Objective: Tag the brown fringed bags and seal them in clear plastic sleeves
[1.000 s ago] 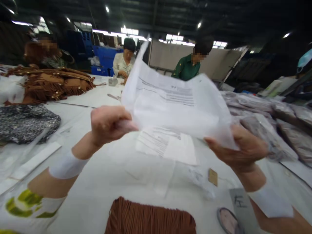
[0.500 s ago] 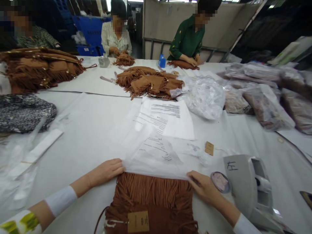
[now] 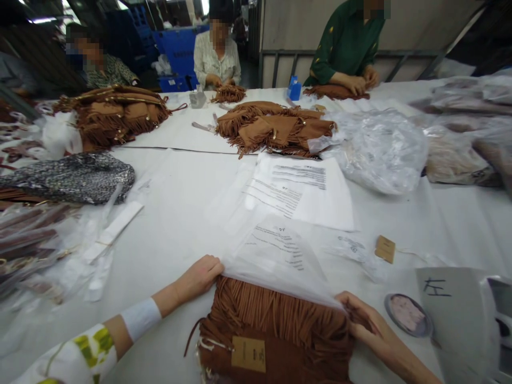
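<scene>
here, our brown fringed suede bag (image 3: 280,330) lies nearest, meeting the clear printed plastic bag (image 3: 272,256), whose mouth our left hand (image 3: 206,272) and right hand (image 3: 366,322) pinch between closed fingers; rightward, a round grey dish (image 3: 427,326) holds pinkish material (image 3: 408,313); farther, clear plastic packs (image 3: 460,128) hold brownish contents (image 3: 442,172).

Clear plastic bag (image 3: 276,250) at the fringed end of a brown bag (image 3: 280,320).
Left hand (image 3: 201,278) and right hand (image 3: 370,324) grip the plastic's near corners; tan tag (image 3: 248,354) flat on brown; worktop (image 3: 172,213) white.
</scene>
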The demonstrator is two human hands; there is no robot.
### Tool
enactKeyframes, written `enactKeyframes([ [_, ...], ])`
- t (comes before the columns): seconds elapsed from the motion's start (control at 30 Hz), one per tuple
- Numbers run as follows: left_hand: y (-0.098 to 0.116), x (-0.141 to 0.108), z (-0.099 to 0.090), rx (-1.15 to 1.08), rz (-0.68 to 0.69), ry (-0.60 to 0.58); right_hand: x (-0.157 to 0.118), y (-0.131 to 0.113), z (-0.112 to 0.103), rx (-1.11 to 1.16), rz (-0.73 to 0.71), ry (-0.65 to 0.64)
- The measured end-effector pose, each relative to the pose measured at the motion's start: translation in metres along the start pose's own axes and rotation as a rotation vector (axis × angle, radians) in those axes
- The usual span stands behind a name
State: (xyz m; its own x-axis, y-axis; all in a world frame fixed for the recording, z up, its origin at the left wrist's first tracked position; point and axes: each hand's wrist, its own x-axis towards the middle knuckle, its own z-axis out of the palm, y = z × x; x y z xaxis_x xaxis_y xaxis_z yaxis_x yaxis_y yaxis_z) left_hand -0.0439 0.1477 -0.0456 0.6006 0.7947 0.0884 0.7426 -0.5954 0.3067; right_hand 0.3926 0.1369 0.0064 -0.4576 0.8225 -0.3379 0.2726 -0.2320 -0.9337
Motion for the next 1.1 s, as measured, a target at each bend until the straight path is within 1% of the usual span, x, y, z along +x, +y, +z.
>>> enactKeyframes([
  [0.13, 0.005, 0.007, 0.004, -0.020, -0.068, -0.001, -0.001, -0.006, 0.001, 0.049, 0.046, -0.046],
  [0.23, 0.011, 0.014, 0.001, -0.084, -0.098, -0.033, -0.004, -0.003, -0.002, 0.051, 0.069, -0.045],
  [0.3, 0.013, 0.017, -0.008, -0.142, -0.119, -0.066, -0.006, 0.003, -0.005, 0.037, 0.072, -0.032],
  [0.37, 0.014, 0.019, -0.022, -0.199, -0.140, -0.107, -0.005, 0.012, -0.007, -0.003, 0.076, -0.021],
  [0.43, 0.013, 0.018, -0.039, -0.331, -0.173, -0.197, -0.003, 0.020, -0.009, -0.068, 0.061, 0.000],
  [0.5, 0.013, 0.015, -0.053, -0.505, -0.214, -0.313, 0.000, 0.027, -0.009, -0.159, 0.033, 0.046],
  [0.53, 0.014, 0.012, -0.057, -0.564, -0.235, -0.349, 0.002, 0.029, -0.009, -0.206, 0.019, 0.071],
  [0.57, 0.015, 0.010, -0.058, -0.583, -0.252, -0.358, 0.003, 0.031, -0.009, -0.251, 0.011, 0.095],
  [0.63, 0.020, 0.003, -0.051, -0.513, -0.264, -0.289, 0.004, 0.033, -0.007, -0.327, 0.002, 0.146],
  [0.73, 0.027, -0.010, -0.026, -0.392, -0.267, -0.129, 0.003, 0.036, -0.002, -0.397, -0.033, 0.245],
  [0.8, 0.031, -0.019, -0.012, -0.366, -0.268, -0.073, -0.001, 0.040, 0.003, -0.430, -0.075, 0.318],
  [0.87, 0.034, -0.028, -0.007, -0.362, -0.264, -0.056, -0.006, 0.045, 0.007, -0.447, -0.102, 0.366],
  [0.93, 0.036, -0.037, -0.010, -0.375, -0.245, -0.070, -0.012, 0.049, 0.011, -0.441, -0.100, 0.389],
  [1.03, 0.039, -0.051, -0.025, -0.426, -0.209, -0.148, -0.022, 0.048, 0.015, -0.435, -0.079, 0.367],
  [1.1, 0.043, -0.059, -0.035, -0.441, -0.182, -0.184, -0.027, 0.046, 0.018, -0.459, -0.100, 0.348],
])
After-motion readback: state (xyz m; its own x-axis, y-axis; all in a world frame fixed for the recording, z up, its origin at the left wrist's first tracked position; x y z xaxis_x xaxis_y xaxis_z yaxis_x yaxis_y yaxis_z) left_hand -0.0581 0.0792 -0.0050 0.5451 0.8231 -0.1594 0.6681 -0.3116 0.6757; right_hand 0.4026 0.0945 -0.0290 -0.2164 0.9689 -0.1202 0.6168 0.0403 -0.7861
